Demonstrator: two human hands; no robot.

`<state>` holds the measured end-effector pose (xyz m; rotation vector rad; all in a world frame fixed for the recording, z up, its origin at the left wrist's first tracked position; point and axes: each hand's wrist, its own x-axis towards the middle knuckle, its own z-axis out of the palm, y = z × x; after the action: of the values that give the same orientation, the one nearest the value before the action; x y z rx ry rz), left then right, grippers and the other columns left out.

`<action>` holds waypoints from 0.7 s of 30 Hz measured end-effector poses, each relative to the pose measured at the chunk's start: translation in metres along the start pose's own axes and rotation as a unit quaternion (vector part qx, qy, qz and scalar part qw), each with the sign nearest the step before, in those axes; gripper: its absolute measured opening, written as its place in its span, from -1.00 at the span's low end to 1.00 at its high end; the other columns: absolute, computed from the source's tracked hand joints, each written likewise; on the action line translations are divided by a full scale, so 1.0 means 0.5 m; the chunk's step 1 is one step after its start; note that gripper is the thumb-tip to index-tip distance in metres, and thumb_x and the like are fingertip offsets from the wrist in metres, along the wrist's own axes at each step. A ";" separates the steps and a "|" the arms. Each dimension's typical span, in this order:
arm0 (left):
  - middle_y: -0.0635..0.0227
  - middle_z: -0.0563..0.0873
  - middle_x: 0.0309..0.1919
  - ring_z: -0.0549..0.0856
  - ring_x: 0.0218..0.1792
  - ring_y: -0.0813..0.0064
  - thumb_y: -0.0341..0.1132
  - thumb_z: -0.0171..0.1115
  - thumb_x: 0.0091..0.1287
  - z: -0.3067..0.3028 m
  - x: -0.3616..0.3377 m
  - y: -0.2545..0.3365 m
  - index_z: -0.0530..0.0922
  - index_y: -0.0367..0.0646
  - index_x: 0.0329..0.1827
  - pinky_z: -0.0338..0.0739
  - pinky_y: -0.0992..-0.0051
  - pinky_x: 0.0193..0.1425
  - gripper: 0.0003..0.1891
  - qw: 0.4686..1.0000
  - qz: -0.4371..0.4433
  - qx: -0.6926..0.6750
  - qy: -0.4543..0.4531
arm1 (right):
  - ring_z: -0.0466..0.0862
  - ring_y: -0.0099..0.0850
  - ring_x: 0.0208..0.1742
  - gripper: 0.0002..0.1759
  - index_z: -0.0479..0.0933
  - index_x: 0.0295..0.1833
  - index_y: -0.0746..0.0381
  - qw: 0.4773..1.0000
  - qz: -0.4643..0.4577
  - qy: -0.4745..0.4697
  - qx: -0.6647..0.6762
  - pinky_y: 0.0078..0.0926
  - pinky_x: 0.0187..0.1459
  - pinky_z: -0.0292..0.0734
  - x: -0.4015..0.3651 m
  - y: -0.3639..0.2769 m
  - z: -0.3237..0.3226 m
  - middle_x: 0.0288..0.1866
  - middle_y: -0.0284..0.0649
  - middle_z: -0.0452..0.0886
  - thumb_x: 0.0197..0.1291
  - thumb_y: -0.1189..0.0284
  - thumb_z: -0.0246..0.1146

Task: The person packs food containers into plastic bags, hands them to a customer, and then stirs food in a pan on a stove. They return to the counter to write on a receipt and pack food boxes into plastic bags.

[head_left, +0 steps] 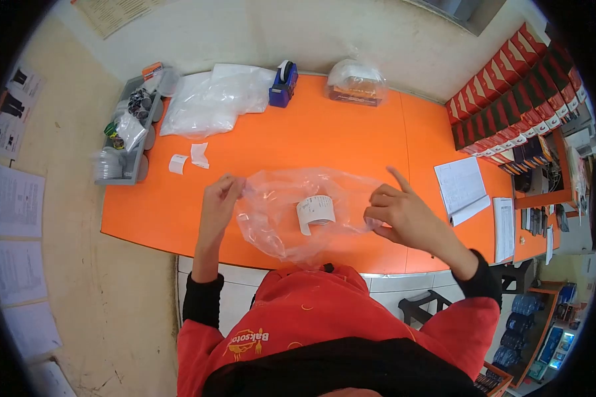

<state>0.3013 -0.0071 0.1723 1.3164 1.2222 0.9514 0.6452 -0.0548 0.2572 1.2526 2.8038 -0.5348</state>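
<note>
Between my two hands a clear plastic bag [271, 228] is stretched out over the near part of the orange table [271, 149]. My left hand [220, 195] pinches the bag's left edge. The right end is gripped by my right hand [397, 212], thumb and curled fingers closed on the plastic, the index finger pointing up and away. Seen within the bag's outline is a curled white paper label with print [316, 210], its loose end hanging down at the left. Two small white paper slips, a left slip [177, 164] and a right slip [199, 155], lie beyond my left hand.
A stack of clear plastic bags [212, 99], a blue tape dispenser [283, 85] and a plastic-wrapped box [356, 86] line the back. At left stands a grey organizer [134, 155]. An open notebook [460, 185] lies right, below red boxes [503, 76].
</note>
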 end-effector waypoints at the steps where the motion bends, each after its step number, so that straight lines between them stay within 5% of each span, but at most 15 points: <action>1: 0.26 0.40 -0.15 0.39 -0.12 0.46 -0.11 0.35 0.03 0.004 -0.019 -0.009 0.36 -0.30 -0.10 0.28 0.43 -0.08 -0.48 0.999 0.034 0.022 -0.013 | 0.40 -0.20 0.11 -0.66 0.53 -0.17 0.07 0.996 -0.007 0.088 -0.031 0.03 0.36 -0.15 -0.010 0.003 0.016 -0.01 -0.29 0.49 -0.15 0.31 0.35; 5: 0.17 -0.23 0.42 -0.17 0.42 0.26 0.19 0.50 -0.38 0.036 -0.138 -0.101 -0.29 -0.23 0.40 -0.12 0.11 0.39 0.40 0.976 0.177 0.110 -0.066 | 0.10 -0.11 0.36 -0.13 0.22 0.23 0.03 0.907 -0.016 0.420 -0.023 0.03 0.35 -0.15 -0.111 0.063 0.220 0.32 -0.07 0.10 -0.25 0.12 0.44; 6: 0.13 -0.17 0.40 -0.12 0.41 0.24 0.16 0.51 -0.36 0.038 -0.149 -0.129 -0.24 -0.24 0.39 -0.09 0.13 0.39 0.36 0.962 0.173 0.207 -0.050 | 0.01 -0.09 0.41 0.02 0.10 0.32 0.03 0.869 -0.014 0.495 0.013 0.04 0.34 -0.15 -0.125 0.077 0.288 0.39 -0.02 -0.03 -0.29 0.07 0.46; 9: 0.05 -0.07 0.37 -0.02 0.39 0.19 0.08 0.50 -0.27 0.035 -0.138 -0.245 -0.15 -0.24 0.38 -0.08 0.17 0.39 0.25 0.936 0.106 0.316 -0.116 | -0.13 -0.02 0.43 0.25 -0.09 0.36 0.18 0.899 0.179 0.364 0.168 0.02 0.35 -0.15 -0.118 0.079 0.445 0.41 0.07 -0.21 -0.40 -0.01 0.50; 10: 0.05 -0.09 0.38 -0.05 0.39 0.18 0.07 0.49 -0.22 0.031 -0.098 -0.290 -0.15 -0.22 0.39 -0.13 0.19 0.41 0.21 0.948 0.051 0.232 -0.211 | -0.04 -0.04 0.41 0.23 -0.07 0.33 0.26 0.895 0.172 0.338 0.233 -0.03 0.32 -0.05 -0.085 0.086 0.503 0.37 0.08 -0.09 -0.39 -0.01 0.50; 12: 0.07 0.12 0.25 0.14 0.26 0.20 -0.07 0.44 -0.12 0.074 -0.018 -0.346 0.03 -0.22 0.31 0.03 0.26 0.33 -0.02 0.960 0.123 0.196 -0.156 | 0.17 -0.12 0.30 0.16 0.02 0.28 0.34 0.859 0.195 0.283 0.380 -0.14 0.22 0.16 0.012 0.070 0.563 0.26 0.07 0.14 -0.36 0.03 0.50; 14: 0.15 0.40 0.07 0.41 0.08 0.28 -0.23 0.38 -0.03 0.155 0.056 -0.338 0.25 -0.21 0.21 0.30 0.34 0.20 -0.28 0.953 0.215 0.185 -0.111 | 0.38 -0.25 0.09 -0.05 0.16 0.21 0.34 0.807 0.222 0.367 0.405 -0.26 0.06 0.34 0.130 0.026 0.539 0.07 -0.04 0.34 -0.26 0.18 0.48; 15: 0.22 0.46 0.02 0.45 0.03 0.34 -0.27 0.36 0.00 0.175 0.076 -0.329 0.29 -0.20 0.18 0.35 0.36 0.15 -0.34 0.952 0.177 0.126 -0.214 | 0.43 -0.29 0.00 -0.18 0.22 0.16 0.33 0.775 0.227 0.421 0.413 -0.29 0.00 0.38 0.161 0.011 0.529 -0.01 -0.09 0.40 -0.21 0.26 0.44; 18: 0.31 0.44 -0.01 0.44 0.01 0.42 -0.22 0.37 0.01 0.232 0.095 -0.323 0.30 -0.19 0.15 0.40 0.40 0.05 -0.36 0.967 -0.107 -0.058 -0.223 | 0.51 -0.36 -0.17 -0.49 0.38 0.02 0.31 0.650 0.243 0.467 0.548 -0.36 -0.10 0.44 0.230 0.010 0.556 -0.19 -0.20 0.51 -0.12 0.46 0.34; 19: 0.33 0.47 -0.06 0.46 -0.05 0.46 -0.27 0.36 0.02 0.241 0.097 -0.336 0.33 -0.20 0.09 0.42 0.42 0.00 -0.43 0.980 -0.050 -0.056 -0.184 | 0.55 -0.28 -0.28 -0.61 0.46 -0.10 0.31 0.689 0.224 0.488 0.487 -0.37 -0.17 0.46 0.240 0.020 0.572 -0.34 -0.19 0.54 -0.16 0.57 0.28; 21: 0.39 0.51 -0.16 0.51 -0.16 0.53 -0.38 0.33 0.02 0.255 0.086 -0.358 0.40 -0.22 -0.04 0.46 0.47 -0.10 -0.57 0.991 0.060 -0.053 -0.108 | 0.54 -0.19 -0.22 -0.63 0.50 -0.16 0.29 0.754 0.200 0.470 0.413 -0.33 -0.14 0.43 0.232 0.025 0.574 -0.30 -0.17 0.53 -0.23 0.57 0.27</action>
<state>0.4070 -0.0009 -0.0249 1.3799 0.9237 0.9184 0.5423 -0.0552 -0.0352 2.9146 2.7272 -1.5858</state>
